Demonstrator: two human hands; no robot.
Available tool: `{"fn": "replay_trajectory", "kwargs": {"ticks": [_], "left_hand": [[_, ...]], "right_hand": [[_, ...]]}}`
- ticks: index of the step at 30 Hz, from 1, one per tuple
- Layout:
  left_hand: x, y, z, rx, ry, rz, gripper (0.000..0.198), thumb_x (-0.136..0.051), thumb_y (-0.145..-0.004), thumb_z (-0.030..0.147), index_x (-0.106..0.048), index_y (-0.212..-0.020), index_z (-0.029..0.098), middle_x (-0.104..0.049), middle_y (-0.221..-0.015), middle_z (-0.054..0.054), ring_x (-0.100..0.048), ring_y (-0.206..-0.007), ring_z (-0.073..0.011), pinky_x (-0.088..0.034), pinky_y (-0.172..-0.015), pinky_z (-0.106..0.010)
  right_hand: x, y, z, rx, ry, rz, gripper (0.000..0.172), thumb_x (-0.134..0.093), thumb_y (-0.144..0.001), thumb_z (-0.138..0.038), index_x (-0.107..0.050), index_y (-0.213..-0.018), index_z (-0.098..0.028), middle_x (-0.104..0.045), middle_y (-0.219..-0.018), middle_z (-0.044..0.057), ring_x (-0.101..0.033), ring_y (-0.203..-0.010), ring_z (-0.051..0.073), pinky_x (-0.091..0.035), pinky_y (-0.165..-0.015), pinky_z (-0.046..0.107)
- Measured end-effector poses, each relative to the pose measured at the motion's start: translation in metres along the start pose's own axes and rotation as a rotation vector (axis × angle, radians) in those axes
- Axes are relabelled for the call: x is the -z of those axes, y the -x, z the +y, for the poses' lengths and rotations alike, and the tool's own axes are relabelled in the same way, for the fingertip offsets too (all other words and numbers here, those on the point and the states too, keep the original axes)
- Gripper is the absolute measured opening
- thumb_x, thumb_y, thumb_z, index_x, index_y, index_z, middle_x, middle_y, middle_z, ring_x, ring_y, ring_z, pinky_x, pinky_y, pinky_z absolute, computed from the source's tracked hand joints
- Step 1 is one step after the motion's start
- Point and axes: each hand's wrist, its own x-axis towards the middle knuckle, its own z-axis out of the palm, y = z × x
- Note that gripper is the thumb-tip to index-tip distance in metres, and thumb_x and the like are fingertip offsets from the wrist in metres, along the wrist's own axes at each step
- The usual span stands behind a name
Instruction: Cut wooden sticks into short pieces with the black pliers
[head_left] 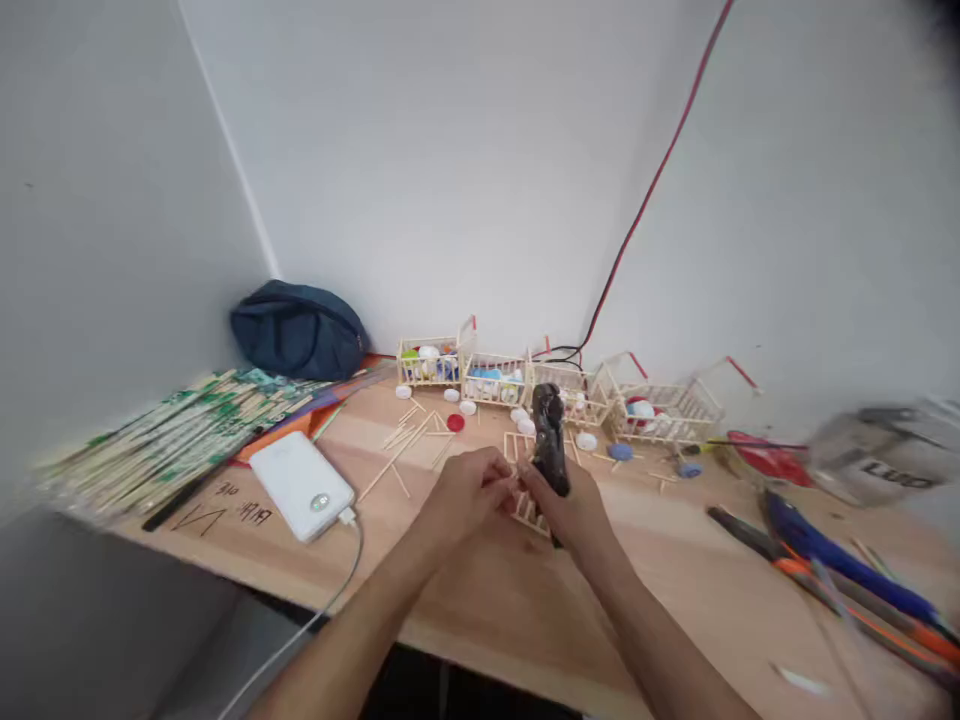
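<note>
My right hand point(571, 508) is closed round a black glue gun point(550, 437) that stands upright above the wooden table point(480, 590). My left hand point(471, 490) is pinched shut right beside it, fingers on a small frame of thin wooden sticks point(526, 510) that lies on the table. What sits between the fingertips is too small to make out. Both hands meet at the middle of the table, over the stick frame.
Several little stick carts point(495, 378) with bottle caps line the back wall. Loose sticks point(409, 440) and caps point(455, 422) lie scattered. A white power bank point(301, 484) with cable, packs of sticks point(172, 432), a blue pouch point(298, 330) left; tools point(832, 560) right.
</note>
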Motion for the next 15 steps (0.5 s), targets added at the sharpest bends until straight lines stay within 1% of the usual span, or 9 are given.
{"fn": "replay_trajectory", "kwargs": {"ticks": [3,7,9,11,13,15], "left_hand": [[-0.003,0.002,-0.003,-0.046,-0.128,0.027,0.018,-0.048,-0.078,0.022,-0.056,-0.064,0.016,-0.06,-0.058,0.001,-0.055,-0.058,-0.0114,-0.037,-0.059,-0.021],[-0.001,0.003,-0.003,-0.088,-0.202,0.052,0.026,-0.049,-0.08,0.024,-0.054,-0.055,0.016,-0.056,-0.054,0.001,-0.052,-0.056,-0.0109,-0.035,-0.058,-0.022],[0.003,0.002,-0.001,-0.076,-0.142,0.023,0.027,-0.049,-0.081,0.025,-0.054,-0.056,0.015,-0.056,-0.053,0.001,-0.052,-0.054,-0.0105,-0.036,-0.058,-0.022],[0.009,0.001,0.002,-0.042,-0.004,-0.019,0.027,-0.05,-0.081,0.027,-0.056,-0.059,0.014,-0.058,-0.055,0.0,-0.053,-0.055,-0.0106,-0.038,-0.058,-0.022],[0.015,0.001,0.007,-0.016,0.149,-0.034,0.024,-0.052,-0.081,0.03,-0.057,-0.064,0.013,-0.059,-0.058,-0.001,-0.054,-0.055,-0.0105,-0.041,-0.058,-0.022],[0.02,0.002,0.012,-0.014,0.252,-0.024,0.023,-0.055,-0.08,0.031,-0.058,-0.067,0.012,-0.06,-0.059,-0.001,-0.055,-0.056,-0.01,-0.042,-0.06,-0.021]], "right_hand": [[-0.003,0.003,-0.004,0.009,0.007,-0.013,0.032,-0.048,-0.081,-0.048,-0.057,-0.072,-0.018,-0.061,-0.065,0.003,-0.055,-0.061,0.018,-0.039,-0.055,0.026],[-0.001,0.001,-0.004,0.029,0.021,-0.056,0.031,-0.047,-0.082,-0.047,-0.056,-0.073,-0.019,-0.06,-0.066,0.002,-0.054,-0.061,0.017,-0.04,-0.057,0.027],[0.004,-0.002,-0.004,0.055,-0.005,-0.108,0.032,-0.047,-0.082,-0.048,-0.056,-0.076,-0.019,-0.059,-0.068,0.002,-0.053,-0.062,0.017,-0.041,-0.058,0.028],[0.013,-0.005,-0.003,0.071,-0.064,-0.165,0.034,-0.046,-0.083,-0.05,-0.056,-0.081,-0.018,-0.059,-0.072,0.003,-0.054,-0.065,0.017,-0.042,-0.06,0.028],[0.024,-0.007,-0.002,0.04,-0.124,-0.224,0.038,-0.045,-0.084,-0.053,-0.055,-0.087,-0.017,-0.058,-0.075,0.004,-0.054,-0.068,0.017,-0.043,-0.061,0.029],[0.036,-0.009,0.0,-0.015,-0.152,-0.308,0.042,-0.042,-0.084,-0.056,-0.055,-0.09,-0.016,-0.058,-0.076,0.005,-0.055,-0.069,0.017,-0.044,-0.061,0.029]]}}
